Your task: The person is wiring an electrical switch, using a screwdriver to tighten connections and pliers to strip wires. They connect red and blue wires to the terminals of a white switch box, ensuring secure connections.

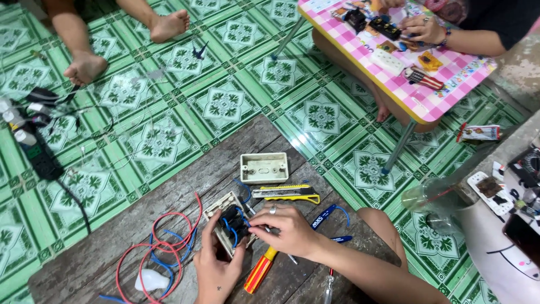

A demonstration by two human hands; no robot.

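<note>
My left hand (pixel 215 270) grips a cream switch plate (pixel 224 217) from below, its black switch backs and blue wires facing up. My right hand (pixel 287 228) pinches at the black switch block on top of the plate, a ring on one finger. Red and blue wires (pixel 163 247) trail left from the plate in loops across the wooden board (pixel 135 225). A red-and-yellow screwdriver (pixel 259 271) lies under my right wrist. Just beyond my hands are a yellow utility knife (pixel 287 193) and an empty cream wall box (pixel 264 168).
Blue-handled pliers (pixel 327 219) lie to the right. A white bulb-like piece (pixel 151 280) sits by the wire loops. A black power strip (pixel 38 152) with cables lies at left. Another person works at a pink checked low table (pixel 427 98); bare feet (pixel 169 25) rest on green tiles.
</note>
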